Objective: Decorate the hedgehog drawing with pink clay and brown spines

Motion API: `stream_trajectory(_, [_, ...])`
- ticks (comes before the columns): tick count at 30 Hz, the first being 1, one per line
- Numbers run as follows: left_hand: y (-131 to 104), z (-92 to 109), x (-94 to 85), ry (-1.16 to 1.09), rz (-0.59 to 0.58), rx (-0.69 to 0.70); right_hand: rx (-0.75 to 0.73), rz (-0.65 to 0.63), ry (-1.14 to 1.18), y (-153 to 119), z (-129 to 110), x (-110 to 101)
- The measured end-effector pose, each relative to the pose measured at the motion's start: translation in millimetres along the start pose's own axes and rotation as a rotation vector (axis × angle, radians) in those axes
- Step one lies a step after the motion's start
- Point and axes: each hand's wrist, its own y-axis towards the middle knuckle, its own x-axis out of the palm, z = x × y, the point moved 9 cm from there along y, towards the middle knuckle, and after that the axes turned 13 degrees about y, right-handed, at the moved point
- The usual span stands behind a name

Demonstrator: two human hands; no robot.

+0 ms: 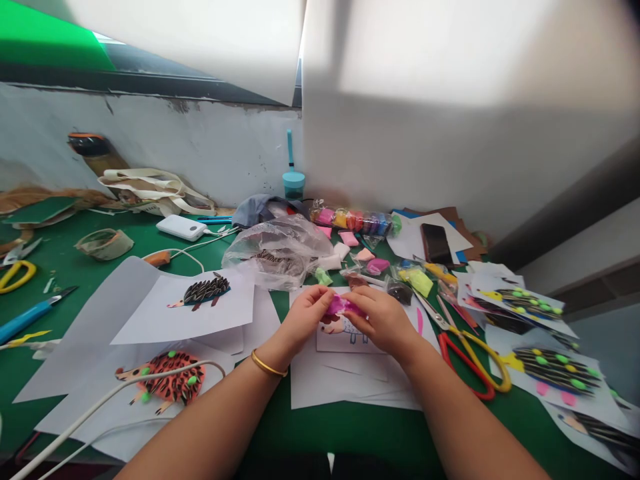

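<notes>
Between both hands is a lump of bright purple modelling clay (338, 305), pinched at its two sides. The fingertips of my left hand (306, 319) grip its left side, and a gold bangle circles that wrist. My right hand (384, 321) has its thumb and fingers closed on the right side. Below the hands lies a hedgehog drawing (350, 340) in blue outline, partly covered by them, on white paper (330, 387). A thin magenta strip (419, 321) lies right of my right hand. Whether any wrapper is still around the clay, I cannot tell.
Clay packets (377, 266) lie beyond the hands, beside a clear plastic bag (280, 250) of seeds. Red-handled scissors (463, 367) and yellow-handled scissors (487, 360) sit at right near finished hedgehog pictures (557, 369). A white cable (95, 410) crosses the left-hand pictures; a blue-handled knife (30, 319) lies far left.
</notes>
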Motion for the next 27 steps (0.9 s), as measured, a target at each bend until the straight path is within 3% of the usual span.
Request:
stream_trajectory(6, [-1.9,7.3,3.2,0.205,-0.027,0.127,0.043,0.063,0.095,-0.7,2.0,-3.0])
stream_trajectory(14, [-14.2,38.0,-1.2,0.6,0.149,0.482,0.234,0.07,0.354,-4.3,18.6,3.1])
stream_trajectory(17, [-14.2,34.6,-4.7,0.535,0.161,0.479,0.335,0.078,0.44,-5.8,27.1,6.6])
stream_trajectory(22, [-14.7,31.6,4.3,0.568,0.048,0.518,0.409,0.069,0.578,-7.8,30.8,15.1])
stream_trajectory(25, [-17.8,38.1,0.3,0.645,0.123,0.547,0.43,0.054,0.627,-9.4,32.2,19.1])
stream_trajectory(27, [-16.5,38.2,-8.8,0.555,0.188,0.477,0.46,0.072,0.661,-11.6,36.3,18.9])
